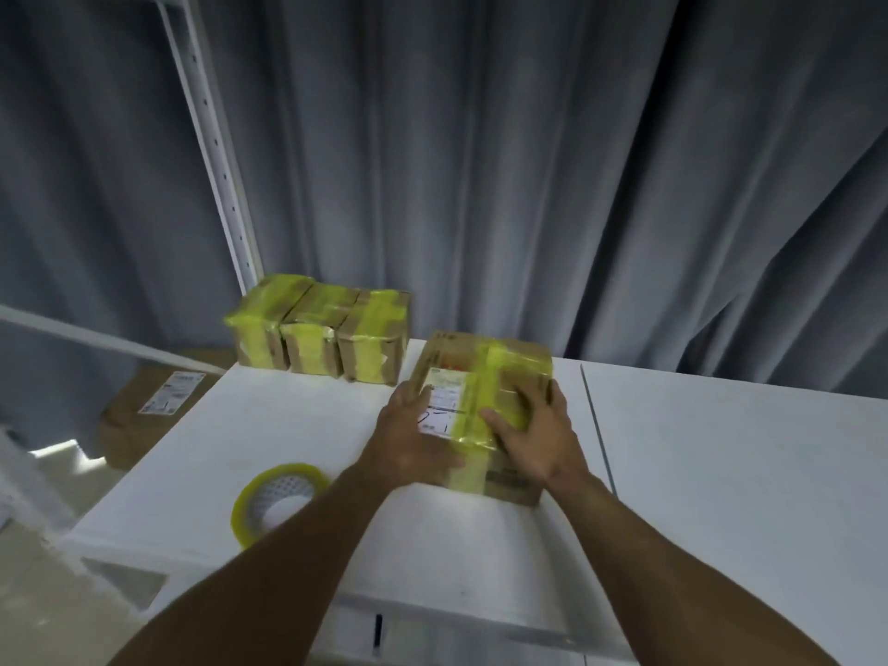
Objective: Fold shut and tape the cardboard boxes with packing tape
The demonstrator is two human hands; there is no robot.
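Observation:
A cardboard box with a white label and a strip of yellowish tape over its top lies on the white table. My left hand grips its left side, fingers spread along the edge. My right hand lies on its right half, thumb on the tape and fingers around the right edge. A roll of yellowish packing tape lies flat on the table to the left of my left forearm. Three small taped boxes stand in a row at the table's back edge.
Grey curtains hang behind the table. A white shelf post rises at the left. A larger labelled cardboard box sits lower down, left of the table. A seam splits the tabletop to the right of the box.

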